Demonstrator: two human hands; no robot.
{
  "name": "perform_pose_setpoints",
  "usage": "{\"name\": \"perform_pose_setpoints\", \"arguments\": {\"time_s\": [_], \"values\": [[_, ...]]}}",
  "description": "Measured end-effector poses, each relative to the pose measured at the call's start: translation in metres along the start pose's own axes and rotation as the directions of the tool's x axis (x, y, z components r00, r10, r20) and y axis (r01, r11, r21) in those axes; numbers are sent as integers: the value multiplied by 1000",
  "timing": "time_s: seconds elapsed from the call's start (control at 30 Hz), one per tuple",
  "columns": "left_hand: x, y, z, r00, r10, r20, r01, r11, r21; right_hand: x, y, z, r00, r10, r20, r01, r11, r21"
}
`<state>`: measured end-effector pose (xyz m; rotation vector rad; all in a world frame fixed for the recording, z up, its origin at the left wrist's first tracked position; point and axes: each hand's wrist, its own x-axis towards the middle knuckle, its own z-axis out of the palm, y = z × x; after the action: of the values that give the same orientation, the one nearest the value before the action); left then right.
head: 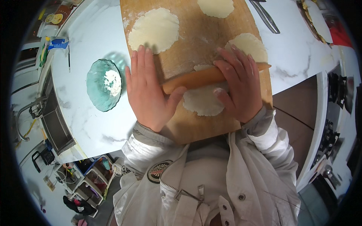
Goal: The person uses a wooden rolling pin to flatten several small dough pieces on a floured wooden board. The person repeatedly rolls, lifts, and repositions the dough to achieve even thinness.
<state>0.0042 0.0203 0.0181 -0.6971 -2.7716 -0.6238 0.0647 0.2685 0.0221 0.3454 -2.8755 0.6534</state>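
Observation:
A tapered wooden rolling pin (195, 78) lies across a flat piece of dough (204, 102) on a wooden board (195, 131). My right hand (241, 84) rests over the pin's right part, its pointed end showing beyond the fingers. My left hand (150, 90) lies flat at the pin's left end, its thumb near the pin and its fingers stretched forward. Ahead of the left fingertips is a round dough sheet (155, 30). Another sheet (249, 46) sits partly under the right fingers, and one more (216, 7) is at the board's far edge.
A green glass bowl (99, 86) with white powder stands left of the board on the marbled counter (84, 132). A metal knife handle (267, 18) lies at the upper right. A sink (56, 113) with a faucet (24, 113) is far left.

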Motion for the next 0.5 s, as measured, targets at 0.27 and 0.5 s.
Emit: {"name": "perform_pose_setpoints", "arguments": {"time_s": [0.27, 0.5], "values": [[-53, 20, -24, 975, 135, 179, -115, 987, -115, -78, -26, -12, 964, 244, 110, -244, 970, -12], [-79, 21, -31, 955, 163, 249, -142, 984, -104, -91, -40, -14, 970, 215, 113, -218, 976, 14]]}}
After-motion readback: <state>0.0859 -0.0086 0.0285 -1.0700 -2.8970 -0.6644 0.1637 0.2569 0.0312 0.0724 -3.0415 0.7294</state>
